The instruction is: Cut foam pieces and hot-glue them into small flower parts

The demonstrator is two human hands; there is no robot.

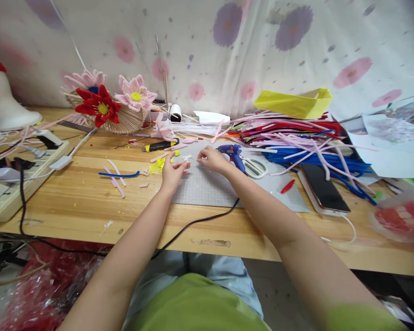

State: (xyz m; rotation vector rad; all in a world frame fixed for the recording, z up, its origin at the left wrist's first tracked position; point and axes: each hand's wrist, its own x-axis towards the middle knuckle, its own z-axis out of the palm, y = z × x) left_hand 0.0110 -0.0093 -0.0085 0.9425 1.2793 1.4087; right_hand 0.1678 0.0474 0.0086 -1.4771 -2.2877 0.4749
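My left hand [172,174] is over the left side of the grey cutting mat [207,188], its fingers bent toward each other; whatever lies between them is too small to make out. Small white bits [186,158] show just beyond its fingertips, and yellow fuzzy pieces [156,166] lie at its left. A short gap away, my right hand [212,159] has thumb and fingertips pinched together, with their contents hidden. Close beside it on the mat rest a blue hot glue gun [232,152] and white-handled scissors [257,168].
Bundled pipe cleaners [296,138] lie back right, near a phone [326,188]. Fuzzy flowers [101,108] stand back left beside a utility knife [160,145]. A power strip [27,179] sits at left; a black cord [193,224] crosses the front. A plastic tub [403,214] stands right.
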